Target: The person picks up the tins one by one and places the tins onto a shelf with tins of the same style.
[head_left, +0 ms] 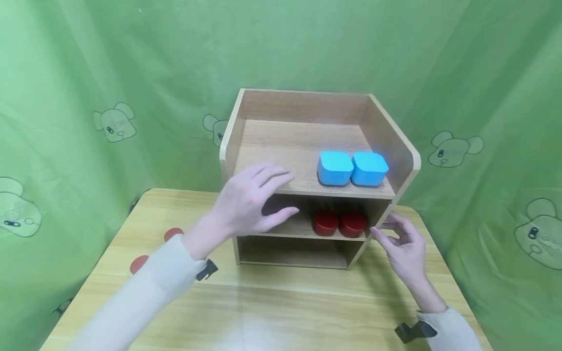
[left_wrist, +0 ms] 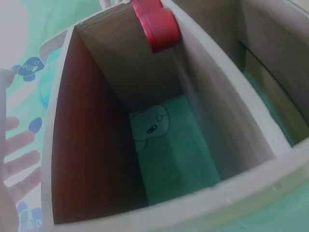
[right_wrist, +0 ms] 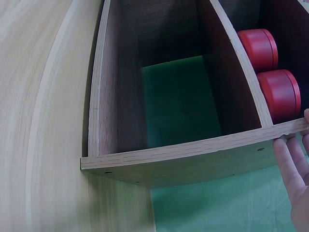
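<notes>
Near two blue boxes and two red tins, right fingers pinch one rack, left fingers extended.

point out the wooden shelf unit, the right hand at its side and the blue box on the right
Wooden shelf unit (head_left: pixel 298 142): head view, on its bare top board
Right hand (head_left: pixel 404 247): head view, on the middle of the hand
Right blue box (head_left: pixel 370 164): head view, on its top face
</notes>
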Demonstrator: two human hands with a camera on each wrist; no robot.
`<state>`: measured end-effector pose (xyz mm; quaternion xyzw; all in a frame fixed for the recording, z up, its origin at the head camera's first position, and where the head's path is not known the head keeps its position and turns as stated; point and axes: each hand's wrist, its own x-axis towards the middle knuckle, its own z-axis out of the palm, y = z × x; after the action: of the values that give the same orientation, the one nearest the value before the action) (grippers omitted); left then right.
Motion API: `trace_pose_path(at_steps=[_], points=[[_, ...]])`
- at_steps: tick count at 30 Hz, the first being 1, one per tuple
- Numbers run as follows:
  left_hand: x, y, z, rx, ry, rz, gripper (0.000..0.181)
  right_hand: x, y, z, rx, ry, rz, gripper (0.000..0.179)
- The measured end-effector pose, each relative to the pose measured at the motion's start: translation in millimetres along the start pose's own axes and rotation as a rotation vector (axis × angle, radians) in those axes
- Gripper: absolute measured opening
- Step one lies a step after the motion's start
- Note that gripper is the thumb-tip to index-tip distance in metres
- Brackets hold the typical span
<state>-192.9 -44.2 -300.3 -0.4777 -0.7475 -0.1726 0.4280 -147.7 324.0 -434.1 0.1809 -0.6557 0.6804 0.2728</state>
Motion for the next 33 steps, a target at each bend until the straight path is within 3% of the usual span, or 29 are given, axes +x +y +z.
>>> trace_pose_path(at_steps=[10, 17, 24, 33], points=[[-32.6, -0.9, -20.0, 0.005, -0.005, 0.027, 0.056, 0.1, 2.5, -0.7, -0.014, 0.004, -0.002, 0.049], [-51.4, -3.8, -35.8, 0.008, 0.031, 0.025, 0.053, 0.0, 3.0, -1.1, -0.011, 0.003, -0.008, 0.049], [-68.1, -6.6, -48.9, 0.005, 0.035, -0.017, 0.057, -0.2, 2.7, -1.6, -0.011, 0.005, -0.005, 0.049], [-99.2, -11.5, -59.0, 0.025, 0.056, -0.075, 0.058, 0.2, -1.7, 2.2, -0.06, 0.034, 0.046, 0.048]])
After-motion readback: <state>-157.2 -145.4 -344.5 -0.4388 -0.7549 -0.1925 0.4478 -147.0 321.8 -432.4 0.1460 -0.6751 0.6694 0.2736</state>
